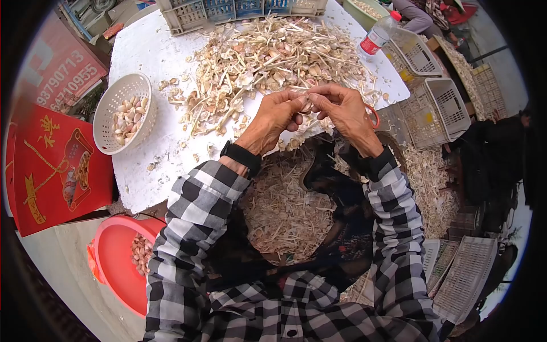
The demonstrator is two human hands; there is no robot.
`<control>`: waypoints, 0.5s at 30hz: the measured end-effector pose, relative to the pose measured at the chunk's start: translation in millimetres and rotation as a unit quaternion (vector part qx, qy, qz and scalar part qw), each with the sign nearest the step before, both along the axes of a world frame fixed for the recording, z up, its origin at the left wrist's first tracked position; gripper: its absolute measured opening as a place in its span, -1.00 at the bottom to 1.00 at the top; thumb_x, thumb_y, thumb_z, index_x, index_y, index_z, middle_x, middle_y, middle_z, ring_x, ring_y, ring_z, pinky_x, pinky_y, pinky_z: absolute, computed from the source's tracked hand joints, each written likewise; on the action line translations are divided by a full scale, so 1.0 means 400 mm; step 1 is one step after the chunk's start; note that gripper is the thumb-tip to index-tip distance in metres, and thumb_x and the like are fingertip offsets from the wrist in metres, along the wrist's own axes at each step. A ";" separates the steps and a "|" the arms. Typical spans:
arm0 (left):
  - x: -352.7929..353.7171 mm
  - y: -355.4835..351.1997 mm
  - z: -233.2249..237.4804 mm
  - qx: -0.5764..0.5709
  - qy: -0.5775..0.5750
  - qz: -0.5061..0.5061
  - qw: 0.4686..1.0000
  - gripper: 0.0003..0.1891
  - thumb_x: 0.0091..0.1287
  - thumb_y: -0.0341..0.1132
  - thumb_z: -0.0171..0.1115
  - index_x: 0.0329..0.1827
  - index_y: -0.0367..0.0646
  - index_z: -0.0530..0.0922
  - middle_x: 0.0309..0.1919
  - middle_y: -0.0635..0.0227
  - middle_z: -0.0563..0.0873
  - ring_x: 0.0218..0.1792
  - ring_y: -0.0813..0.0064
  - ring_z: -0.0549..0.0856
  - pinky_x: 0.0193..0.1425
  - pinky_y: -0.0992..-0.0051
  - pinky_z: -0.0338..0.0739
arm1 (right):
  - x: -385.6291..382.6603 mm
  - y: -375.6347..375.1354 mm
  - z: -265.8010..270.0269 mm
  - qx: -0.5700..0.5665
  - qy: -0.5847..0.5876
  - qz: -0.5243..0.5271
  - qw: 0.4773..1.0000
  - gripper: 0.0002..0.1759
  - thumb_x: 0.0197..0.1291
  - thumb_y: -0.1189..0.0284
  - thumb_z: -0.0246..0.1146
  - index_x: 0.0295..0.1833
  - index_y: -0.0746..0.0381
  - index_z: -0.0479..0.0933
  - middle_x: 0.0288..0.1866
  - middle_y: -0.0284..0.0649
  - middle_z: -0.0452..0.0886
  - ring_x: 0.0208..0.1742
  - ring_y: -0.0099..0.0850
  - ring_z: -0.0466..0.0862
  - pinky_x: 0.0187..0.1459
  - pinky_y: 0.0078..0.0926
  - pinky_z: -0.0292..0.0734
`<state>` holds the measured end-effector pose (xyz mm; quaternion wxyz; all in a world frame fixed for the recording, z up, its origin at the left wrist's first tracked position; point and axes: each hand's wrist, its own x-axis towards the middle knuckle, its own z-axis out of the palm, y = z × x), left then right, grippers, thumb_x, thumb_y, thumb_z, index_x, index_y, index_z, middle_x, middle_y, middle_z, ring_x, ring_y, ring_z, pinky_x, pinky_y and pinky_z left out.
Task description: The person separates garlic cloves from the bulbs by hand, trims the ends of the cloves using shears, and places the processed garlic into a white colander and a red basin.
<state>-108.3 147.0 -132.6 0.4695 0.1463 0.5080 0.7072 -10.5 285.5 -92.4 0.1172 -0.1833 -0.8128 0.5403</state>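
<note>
Over the near edge of the white table (139, 179), my left hand (272, 118) and my right hand (345, 114) meet with fingertips pinched together. Between them is a small garlic clove (306, 106), mostly covered by the fingers. Both hands are closed on it. Just beyond them spreads a heap of garlic skins, dry stalks and loose cloves (273, 57). An orange-red loop (374, 116) shows beside my right hand; its kind is hidden. To the left, a white perforated basket (102, 122) holds peeled-looking garlic cloves (129, 118).
A plastic crate (194, 14) stands at the table's back, and a red-capped bottle (376, 37) at its right corner. A red basin (117, 251) and red bag (57, 171) are at left. White crates (436, 111) line the right. Husks (290, 211) cover the ground below.
</note>
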 end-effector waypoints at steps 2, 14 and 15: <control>-0.003 0.003 -0.008 -0.006 -0.009 0.012 1.000 -0.83 0.37 -0.33 0.18 -0.10 -0.24 0.54 -0.39 0.44 0.62 -0.54 0.73 0.52 -0.57 0.75 0.41 | 0.006 0.026 -0.013 -0.058 0.006 -0.005 0.998 -0.66 0.23 0.29 0.30 -0.03 0.34 0.59 -0.32 -0.24 0.67 -0.33 -0.60 0.61 -0.35 -0.66 0.54; 0.012 0.005 -0.011 0.018 -0.010 0.020 1.000 -0.77 0.42 -0.27 0.09 -0.12 -0.30 0.50 -0.38 0.26 0.68 -0.67 0.68 0.50 -0.71 0.71 0.29 | 0.032 -0.031 -0.011 0.230 0.170 0.023 0.958 -0.78 0.16 0.49 0.23 -0.10 0.36 0.56 -0.30 -0.09 0.63 -0.32 -0.23 0.66 -0.27 -0.40 0.55; 0.011 0.003 -0.018 0.032 -0.030 0.024 0.999 -0.76 0.43 -0.27 0.08 -0.10 -0.32 0.50 -0.32 0.21 0.70 -0.67 0.67 0.49 -0.70 0.71 0.29 | 0.047 -0.049 0.021 0.271 0.204 0.017 0.941 -0.75 0.15 0.56 0.19 -0.04 0.37 0.54 -0.19 -0.07 0.61 -0.23 -0.17 0.66 -0.19 -0.37 0.56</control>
